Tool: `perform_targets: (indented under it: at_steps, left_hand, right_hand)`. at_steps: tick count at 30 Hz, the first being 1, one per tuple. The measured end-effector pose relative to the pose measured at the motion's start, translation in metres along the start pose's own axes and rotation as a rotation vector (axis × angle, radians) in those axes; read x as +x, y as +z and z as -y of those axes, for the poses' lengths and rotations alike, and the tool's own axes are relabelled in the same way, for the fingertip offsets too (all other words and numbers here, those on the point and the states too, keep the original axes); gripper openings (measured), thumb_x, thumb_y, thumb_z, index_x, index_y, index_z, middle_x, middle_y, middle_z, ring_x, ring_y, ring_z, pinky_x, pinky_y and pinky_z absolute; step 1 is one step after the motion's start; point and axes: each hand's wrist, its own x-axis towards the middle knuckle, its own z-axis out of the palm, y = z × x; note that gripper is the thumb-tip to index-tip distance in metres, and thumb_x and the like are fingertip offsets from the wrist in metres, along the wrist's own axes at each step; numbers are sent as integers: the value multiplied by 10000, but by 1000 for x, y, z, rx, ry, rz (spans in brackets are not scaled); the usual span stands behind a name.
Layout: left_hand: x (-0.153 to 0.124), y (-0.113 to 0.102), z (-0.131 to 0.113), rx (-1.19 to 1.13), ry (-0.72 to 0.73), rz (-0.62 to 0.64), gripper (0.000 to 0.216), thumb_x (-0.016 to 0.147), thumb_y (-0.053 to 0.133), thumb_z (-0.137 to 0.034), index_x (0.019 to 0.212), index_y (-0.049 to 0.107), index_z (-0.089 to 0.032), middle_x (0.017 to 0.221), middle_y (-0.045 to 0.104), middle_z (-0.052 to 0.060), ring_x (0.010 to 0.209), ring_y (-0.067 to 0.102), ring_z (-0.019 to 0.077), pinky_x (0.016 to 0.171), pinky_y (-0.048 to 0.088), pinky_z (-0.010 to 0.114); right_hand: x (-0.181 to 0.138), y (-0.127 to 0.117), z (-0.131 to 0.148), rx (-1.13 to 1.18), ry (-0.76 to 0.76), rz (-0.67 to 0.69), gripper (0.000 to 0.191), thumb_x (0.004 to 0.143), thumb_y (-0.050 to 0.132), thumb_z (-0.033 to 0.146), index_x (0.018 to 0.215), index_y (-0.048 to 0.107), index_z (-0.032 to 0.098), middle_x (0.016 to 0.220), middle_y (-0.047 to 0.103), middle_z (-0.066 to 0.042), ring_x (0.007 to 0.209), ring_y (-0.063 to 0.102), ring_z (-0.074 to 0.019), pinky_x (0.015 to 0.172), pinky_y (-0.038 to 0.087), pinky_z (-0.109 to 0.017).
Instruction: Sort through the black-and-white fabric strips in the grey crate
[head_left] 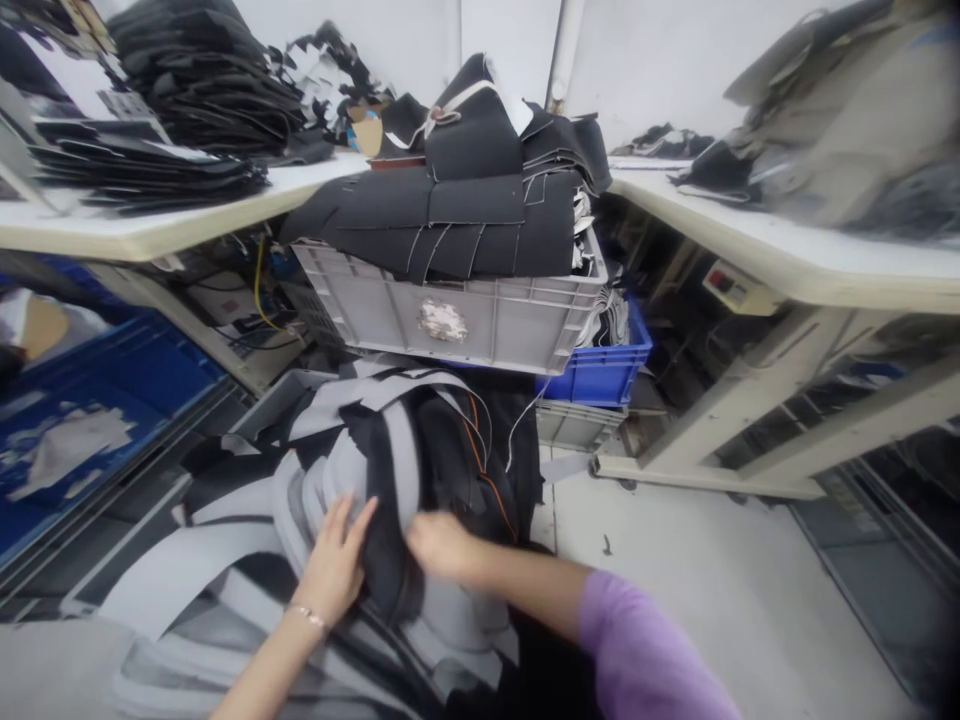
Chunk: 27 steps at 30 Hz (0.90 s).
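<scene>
Heap of grey and black fabric pieces (390, 450): lay low in the foreground, below a grey plastic crate (480, 320) stacked with black cut panels (450, 220). Left hand (334, 570): fingers spread, flat on the heap. Right hand (442, 545): closed, pinching a black piece. Blue crate (607, 365) behind.

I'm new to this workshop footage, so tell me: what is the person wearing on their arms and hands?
Both hands are bare, no gloves. The left hand has a thin, pale bracelet at the wrist and a bare forearm. The right hand has a bare forearm too, with a purple sleeve covering the upper arm.
</scene>
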Motion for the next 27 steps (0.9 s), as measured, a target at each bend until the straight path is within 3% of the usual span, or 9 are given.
perform_targets:
  at_steps: [4,7,9,13,15,19,22,24,27]
  left_hand:
    - [21,5,-15,132,153,230,552,735,366,57,1053,677,-270,1279,556,39,1295,376,266,1124,143,547]
    - [9,14,-19,148,53,430,421,730,392,33,941,698,-166,919,670,79,959,575,223,1031,357,424]
    - [-4,17,-19,158,-4,486,415,715,387,34,957,684,-124,916,658,100,885,568,224,922,435,364]
    - [-20,16,-15,22,-73,495,498,635,386,60,1024,640,-118,984,647,95,956,565,207,937,428,327]
    - [-18,12,-10,-112,-139,419,581,582,357,76,1075,594,-120,1056,631,87,990,574,162,929,443,273]
    - [10,-2,-10,-52,-77,34,527,707,352,16,1190,537,-84,1391,409,152,1293,372,216,1083,319,379]
    - [29,-1,-16,94,97,191,518,772,379,-22,1197,593,-225,1354,491,57,1346,284,260,1135,99,517]
    - [30,6,-18,140,70,380,439,783,403,-40,1057,675,-248,1158,637,36,1246,411,281,1106,105,546]
    - [11,17,-15,193,-77,419,327,833,404,-117,929,707,-193,996,690,61,1094,501,301,1042,182,563]
  right_hand:
    - [-38,11,33,77,-114,103,121,675,694,268,611,612,206,676,643,25,554,518,-102,504,383,-215]
    - [-21,-21,-19,73,179,-37,212,881,472,279,881,660,180,901,672,-29,791,602,-127,711,451,-231]
    - [2,-48,-71,33,419,-151,337,937,338,237,1154,563,109,1165,586,-148,1039,562,-202,885,429,-350]
    - [39,-72,-125,22,601,-142,276,899,448,214,1104,568,74,1018,622,-143,931,602,-208,820,477,-382]
    - [42,-61,-105,25,527,-143,256,892,422,173,1066,589,88,1064,607,-146,927,601,-198,815,485,-364]
    - [13,-7,-3,63,90,-77,204,829,479,188,929,655,160,1294,510,-118,998,582,-216,847,480,-325]
    - [-20,22,59,137,-255,54,90,724,646,288,762,658,207,1133,633,-16,921,606,-178,793,492,-251]
    - [-29,20,63,266,-236,73,97,679,696,305,714,653,225,1065,662,45,878,612,-136,748,487,-191]
    - [-15,-11,5,345,185,-91,150,834,534,281,888,662,225,1038,661,9,950,594,-134,828,464,-211]
